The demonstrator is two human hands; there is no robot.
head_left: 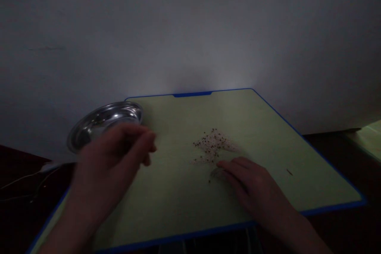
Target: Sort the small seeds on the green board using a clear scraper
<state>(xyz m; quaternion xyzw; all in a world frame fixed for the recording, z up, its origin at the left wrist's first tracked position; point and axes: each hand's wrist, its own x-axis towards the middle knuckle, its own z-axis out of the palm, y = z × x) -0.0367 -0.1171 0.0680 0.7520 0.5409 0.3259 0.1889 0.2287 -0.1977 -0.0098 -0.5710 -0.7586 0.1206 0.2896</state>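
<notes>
My left hand (116, 158) is raised over the left side of a pale yellow-green board (166, 198), just in front of a shiny metal bowl (89, 127). Its thumb and fingers are pressed together in a pinch; whatever they may hold is too small and blurred to name. A loose pile of pale grains mixed with dark beads or seeds (212, 145) lies mid-board. My right hand (250, 180) rests low at the pile's near edge, fingers closed together. By its fingertips is a greyish patch (216, 173) that I cannot identify, and one dark bit lies beside it.
The board has a blue rim (330, 207) and a blue handle strip (192, 94) against a pale wall (190, 27). On the board's right lies a thin dark stick (289, 172). White cables (20, 182) run at the far left.
</notes>
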